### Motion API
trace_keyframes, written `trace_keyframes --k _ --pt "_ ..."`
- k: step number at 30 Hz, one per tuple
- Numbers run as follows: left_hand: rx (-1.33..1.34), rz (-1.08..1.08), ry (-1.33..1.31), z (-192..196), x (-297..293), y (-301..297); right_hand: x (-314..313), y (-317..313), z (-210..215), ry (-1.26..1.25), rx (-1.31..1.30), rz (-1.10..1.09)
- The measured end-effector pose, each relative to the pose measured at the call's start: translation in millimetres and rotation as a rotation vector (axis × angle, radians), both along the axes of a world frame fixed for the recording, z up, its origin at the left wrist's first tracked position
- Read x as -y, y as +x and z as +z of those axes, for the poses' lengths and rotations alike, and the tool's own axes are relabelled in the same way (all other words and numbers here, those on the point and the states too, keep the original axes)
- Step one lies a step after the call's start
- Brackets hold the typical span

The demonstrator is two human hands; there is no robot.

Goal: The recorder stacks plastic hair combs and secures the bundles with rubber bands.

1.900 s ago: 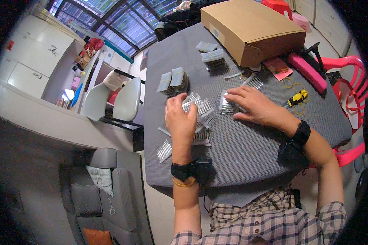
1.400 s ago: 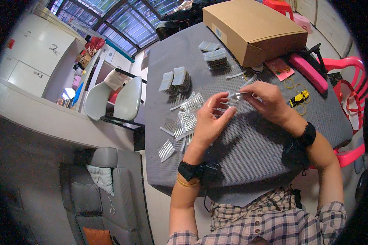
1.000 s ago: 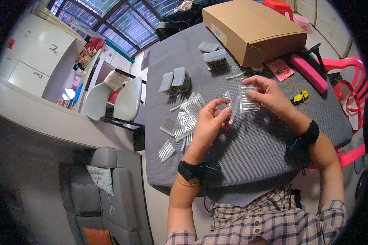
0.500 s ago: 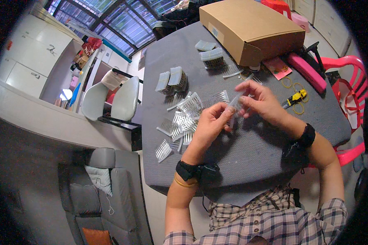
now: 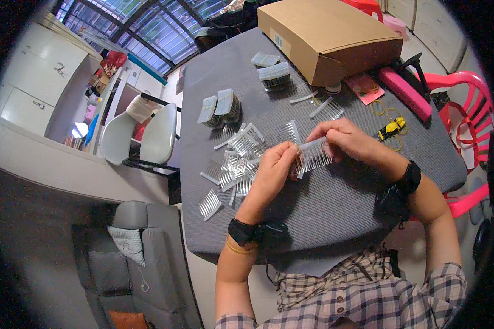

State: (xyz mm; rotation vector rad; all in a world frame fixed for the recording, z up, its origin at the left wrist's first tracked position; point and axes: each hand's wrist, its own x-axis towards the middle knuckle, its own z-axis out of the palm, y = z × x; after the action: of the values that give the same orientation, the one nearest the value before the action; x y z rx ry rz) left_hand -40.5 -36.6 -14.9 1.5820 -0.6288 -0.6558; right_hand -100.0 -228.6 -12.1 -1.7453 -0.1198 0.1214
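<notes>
Between my hands is a clear plastic hair comb [image 5: 315, 155], its teeth pointing down toward me. My left hand [image 5: 278, 166] pinches its left end, and the fingers of my right hand [image 5: 343, 137] close on its right end. Left of my left hand lies a loose heap of similar clear combs [image 5: 240, 156]. A single comb [image 5: 288, 131] rests just beyond my fingers, and another comb [image 5: 328, 109] lies beyond my right hand. Farther off stand stacked bundles of combs [image 5: 225, 105] and more bundles [image 5: 274, 75].
A brown cardboard box [image 5: 335, 38] occupies the far side of the grey-covered table [image 5: 247, 219]. At the right are yellow-handled snips [image 5: 391, 128], yellow rubber bands [image 5: 377, 107], a pink card [image 5: 364, 89] and a long pink case [image 5: 405, 94]. A pink chair [image 5: 466, 88] stands beyond the right edge.
The comb in my hands has turned from edge-on to broadside, its teeth now showing. A separate comb now shows beyond my right hand. The whole view has shifted slightly.
</notes>
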Motion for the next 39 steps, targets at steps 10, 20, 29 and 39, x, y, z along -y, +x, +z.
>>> trace_keyframes --k 10,20,29,39 --pt "0.060 -0.058 0.102 1 1 0 -3 1 -3 -0.030 -0.030 0.096" --pt "0.052 -0.007 0.100 4 0 0 -4 0 1 0.094 -0.095 0.116" --pt "-0.053 0.015 -0.006 4 0 1 -3 -3 4 0.003 0.017 0.037" --pt "0.380 0.060 0.150 -4 -2 3 4 -6 17 -0.287 0.150 0.061"
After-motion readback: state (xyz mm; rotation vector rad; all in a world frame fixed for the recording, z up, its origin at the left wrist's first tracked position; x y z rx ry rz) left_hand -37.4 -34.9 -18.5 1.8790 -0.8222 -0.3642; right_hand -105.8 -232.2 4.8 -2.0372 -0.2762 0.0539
